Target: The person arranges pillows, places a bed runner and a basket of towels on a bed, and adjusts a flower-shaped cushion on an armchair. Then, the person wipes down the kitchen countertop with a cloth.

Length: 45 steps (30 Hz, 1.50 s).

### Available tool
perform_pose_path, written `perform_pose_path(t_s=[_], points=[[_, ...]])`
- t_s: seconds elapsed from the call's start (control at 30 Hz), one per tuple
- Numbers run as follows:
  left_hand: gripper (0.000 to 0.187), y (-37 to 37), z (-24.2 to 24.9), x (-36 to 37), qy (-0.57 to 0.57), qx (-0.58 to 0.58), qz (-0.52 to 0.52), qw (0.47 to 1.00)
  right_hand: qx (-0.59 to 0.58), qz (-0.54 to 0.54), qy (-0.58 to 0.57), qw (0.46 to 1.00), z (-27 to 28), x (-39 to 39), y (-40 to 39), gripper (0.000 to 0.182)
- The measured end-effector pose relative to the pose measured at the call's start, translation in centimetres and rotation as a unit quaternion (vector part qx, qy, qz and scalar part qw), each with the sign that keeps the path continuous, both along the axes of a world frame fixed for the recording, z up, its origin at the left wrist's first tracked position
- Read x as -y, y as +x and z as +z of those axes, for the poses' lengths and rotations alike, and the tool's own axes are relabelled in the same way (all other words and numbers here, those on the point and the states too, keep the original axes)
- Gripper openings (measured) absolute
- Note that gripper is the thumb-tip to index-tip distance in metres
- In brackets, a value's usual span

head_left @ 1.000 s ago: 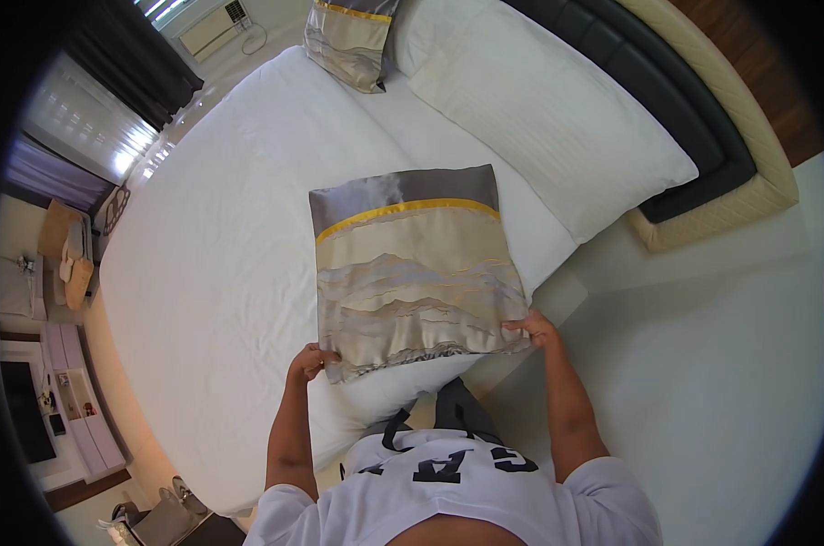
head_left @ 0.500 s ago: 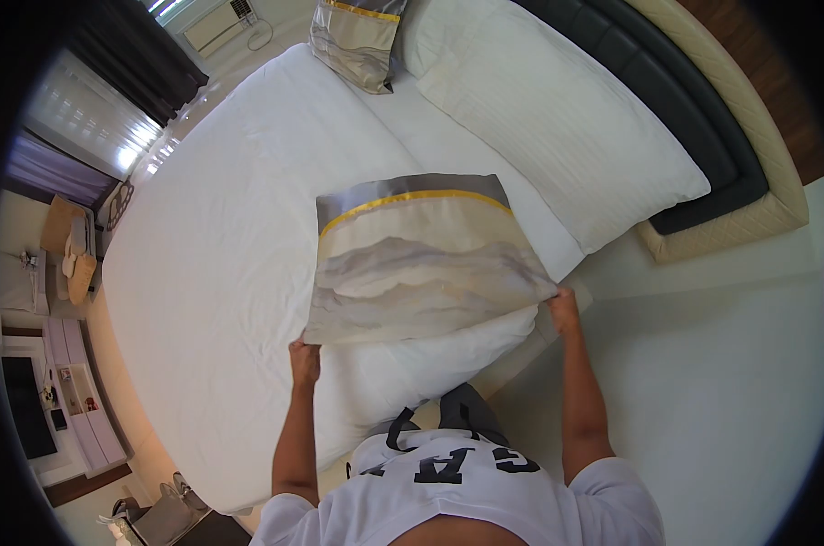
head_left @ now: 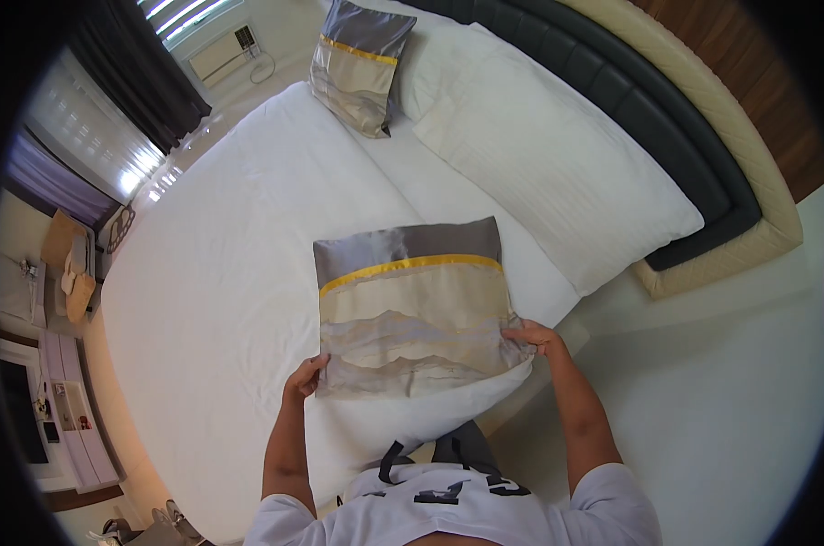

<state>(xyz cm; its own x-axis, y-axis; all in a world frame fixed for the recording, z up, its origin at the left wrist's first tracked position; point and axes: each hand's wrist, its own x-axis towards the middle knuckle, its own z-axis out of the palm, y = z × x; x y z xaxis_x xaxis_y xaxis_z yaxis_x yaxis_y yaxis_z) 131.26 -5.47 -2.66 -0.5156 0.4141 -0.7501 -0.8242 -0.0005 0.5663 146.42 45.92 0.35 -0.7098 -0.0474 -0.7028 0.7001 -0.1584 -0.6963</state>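
Observation:
A satin cushion cover (head_left: 412, 291), grey at the far end with a yellow band and a beige marbled part, lies rather flat on the white bed. My left hand (head_left: 305, 375) pinches its near left edge between thumb and fingers. On the near right corner my right hand (head_left: 537, 337) is closed over bunched fabric, thumb and fingers across it. Beneath the cover spreads the white duvet (head_left: 203, 300), its edge bulging toward my body.
A matching cushion (head_left: 357, 68) leans by the white pillows (head_left: 557, 146) at the dark padded headboard (head_left: 630, 109). Bare floor (head_left: 685, 400) runs along the bed's right side. Curtains (head_left: 139, 68) hang at the far left, with a TV cabinet (head_left: 75, 400) nearer.
The cushion cover has come down lower and flatter on the bed, nearer my body. Both hands have slid inward along its sides, the right one gathering fabric. The view has tilted up slightly.

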Motion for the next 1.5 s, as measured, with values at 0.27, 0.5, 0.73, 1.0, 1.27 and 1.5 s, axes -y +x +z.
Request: perform_pose_path(t_s=[0.27,0.5,0.73,1.0,1.27,1.5], points=[[0.045,-6.8,5.8,-4.4,-0.042,-0.143,-0.219,0.964,-0.121,-0.045,0.005,0.992,6.2,2.8,-1.7,0.058],[0.040,-13.7,11.1,-12.0,-0.107,-0.352,-0.245,0.897,-0.178,-0.158,0.133,0.962,8.3,2.5,2.6,0.032],[0.020,-25.3,7.2,-28.9,-0.018,-0.464,-0.172,0.869,-0.319,-0.273,0.427,0.801,3.9,1.0,-0.6,0.018],[0.020,-30.9,0.4,-40.1,0.054,-0.431,-0.088,0.897,-0.309,-0.300,0.442,0.787,-5.2,-1.9,-5.3,0.020],[0.035,-38.1,-3.2,-42.0,0.104,-0.742,-0.136,0.648,-0.252,-0.303,0.479,0.785,-3.1,-5.3,-4.2,0.049],[0.040,-36.2,14.0,-48.3,0.179,-0.390,-0.068,0.901,-0.382,-0.552,0.316,0.670,12.6,-8.8,-8.9,0.029]])
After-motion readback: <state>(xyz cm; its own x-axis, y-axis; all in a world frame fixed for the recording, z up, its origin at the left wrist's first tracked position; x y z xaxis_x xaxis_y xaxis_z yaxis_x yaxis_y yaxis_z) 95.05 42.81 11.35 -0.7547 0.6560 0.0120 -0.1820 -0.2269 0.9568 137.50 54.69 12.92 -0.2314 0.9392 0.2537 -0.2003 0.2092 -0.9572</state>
